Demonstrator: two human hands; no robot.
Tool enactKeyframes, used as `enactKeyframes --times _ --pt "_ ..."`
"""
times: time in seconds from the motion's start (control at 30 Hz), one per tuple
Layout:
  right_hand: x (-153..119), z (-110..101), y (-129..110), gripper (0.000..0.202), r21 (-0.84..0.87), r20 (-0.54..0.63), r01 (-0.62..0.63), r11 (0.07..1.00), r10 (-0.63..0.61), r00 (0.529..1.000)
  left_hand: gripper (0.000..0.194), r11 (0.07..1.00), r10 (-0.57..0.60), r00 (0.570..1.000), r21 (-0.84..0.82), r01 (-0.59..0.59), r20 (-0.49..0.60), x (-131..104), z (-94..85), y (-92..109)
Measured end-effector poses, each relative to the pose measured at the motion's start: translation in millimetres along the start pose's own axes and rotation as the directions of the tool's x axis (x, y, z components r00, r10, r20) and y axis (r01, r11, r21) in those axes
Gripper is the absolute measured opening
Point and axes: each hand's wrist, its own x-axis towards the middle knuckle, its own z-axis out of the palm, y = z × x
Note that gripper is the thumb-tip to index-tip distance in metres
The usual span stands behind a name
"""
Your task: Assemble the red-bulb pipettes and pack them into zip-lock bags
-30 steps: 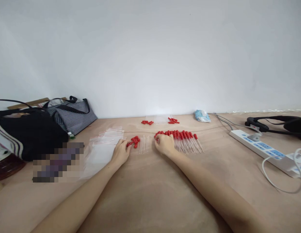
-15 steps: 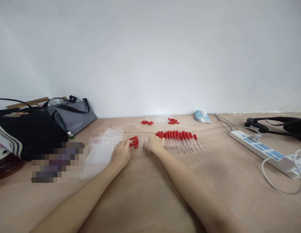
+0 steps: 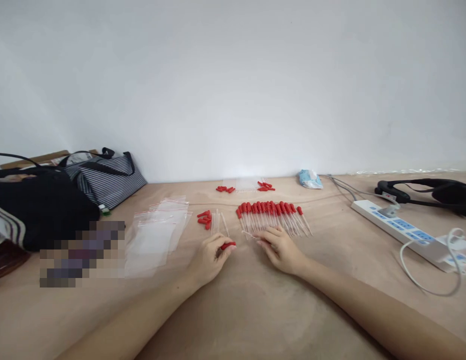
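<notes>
Pinched between the fingers of my left hand (image 3: 211,257) is a red rubber bulb (image 3: 228,245), its end pointing right. My right hand (image 3: 281,249) holds a thin clear glass tube (image 3: 249,235) whose free end points left toward the bulb; a gap separates the two. Beyond my left hand lie several loose red bulbs (image 3: 204,220) and, beside them, several bare glass tubes (image 3: 215,222). Past my right hand is a row of droppers (image 3: 272,212), red bulbs at the far end and glass tips toward me.
Clear zip bags (image 3: 153,245) lie left of my hands. More red bulbs (image 3: 225,189) and tubes rest near the wall. A striped bag (image 3: 112,177) and black bag (image 3: 45,210) stand left. At right are a power strip (image 3: 401,225), a black headset (image 3: 428,192) and a blue-white crumpled item (image 3: 310,179).
Both hands have drawn back toward me from the piles. The left now has a red bulb and the right a glass tube, and the right has shifted rightward.
</notes>
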Motion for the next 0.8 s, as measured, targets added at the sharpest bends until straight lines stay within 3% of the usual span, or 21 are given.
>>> enactKeyframes --times 0.17,0.8 --pt "-9.2 2.6 -3.9 0.023 -0.014 0.019 0.06 0.998 -0.06 0.998 0.014 0.996 0.028 1.0 -0.082 -0.027 0.011 -0.8 6.3 7.3" --pt "-6.0 5.6 -9.5 0.024 0.052 0.095 0.092 0.994 -0.096 0.991 0.017 0.996 0.038 0.999 -0.086 -0.04 -0.029 -4.0 5.4 6.4"
